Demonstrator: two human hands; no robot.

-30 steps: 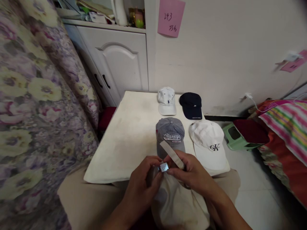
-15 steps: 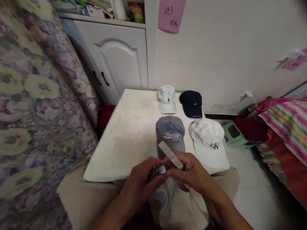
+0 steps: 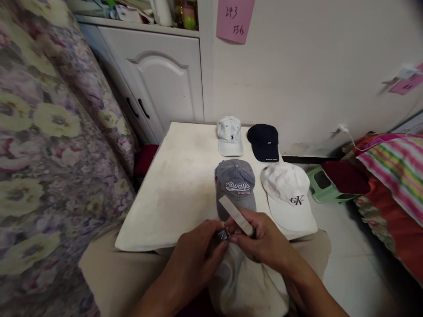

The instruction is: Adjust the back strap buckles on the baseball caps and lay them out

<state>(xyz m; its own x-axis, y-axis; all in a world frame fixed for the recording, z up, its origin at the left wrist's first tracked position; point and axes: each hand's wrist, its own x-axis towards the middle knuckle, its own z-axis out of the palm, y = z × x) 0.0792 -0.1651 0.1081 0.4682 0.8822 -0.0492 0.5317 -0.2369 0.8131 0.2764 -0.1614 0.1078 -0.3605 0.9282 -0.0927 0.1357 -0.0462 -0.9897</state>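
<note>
My two hands meet over a beige cap lying on my lap at the bottom of the view. My left hand pinches the small metal buckle at the cap's back. My right hand is closed on the pale strap, whose free end sticks up and away to the left. Just beyond my hands, a grey cap with white lettering sits on the white table, its brim partly hidden by the strap and my fingers.
A white cap with black letters, a small white cap and a navy cap also lie on the table. A floral cover rises at left, white cupboard doors behind, a green stool and striped bedding at right.
My fingers have closed tighter over the buckle, which now shows less. The strap and hands have barely shifted; the view has tilted slightly.
</note>
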